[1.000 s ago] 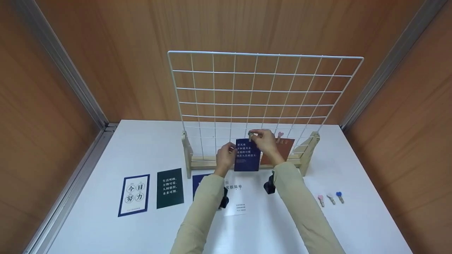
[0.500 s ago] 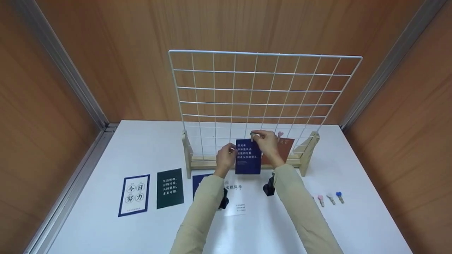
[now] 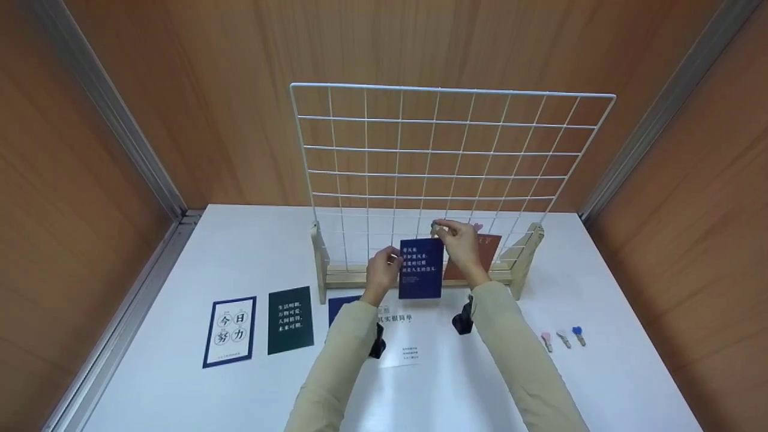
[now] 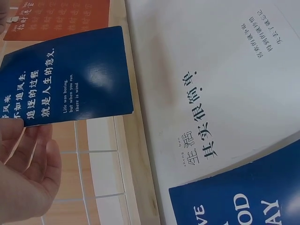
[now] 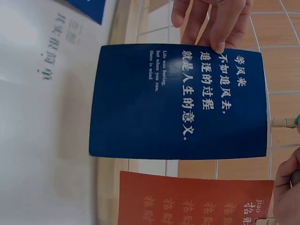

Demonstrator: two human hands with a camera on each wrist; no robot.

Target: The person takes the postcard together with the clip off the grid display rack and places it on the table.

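Observation:
A dark blue card (image 3: pixel 420 270) with white writing hangs upright in front of the white wire grid (image 3: pixel 429 150). My left hand (image 3: pixel 382 273) pinches its left edge, thumb on the printed face in the right wrist view. My right hand (image 3: pixel 461 247) holds a small wooden clip (image 5: pixel 282 123) with a green end, close to the card's top edge. A narrow gap seems to lie between clip tip and card. Just to the right, an orange-red card (image 5: pixel 194 201) hangs on the grid under a pink heart clip (image 3: pixel 478 227).
Wooden feet (image 3: pixel 524 261) hold the grid up. On the white table lie a blue-bordered card (image 3: pixel 230 332), a dark green card (image 3: pixel 290 320), another blue card (image 4: pixel 243 187) and a white printed card (image 4: pixel 220 84). Several heart clips (image 3: pixel 578 335) lie at the right.
The blue card has dropped slightly. My right hand, with the clip, has shifted a little right, and the clip now appears off the card's top edge instead of overlapping it.

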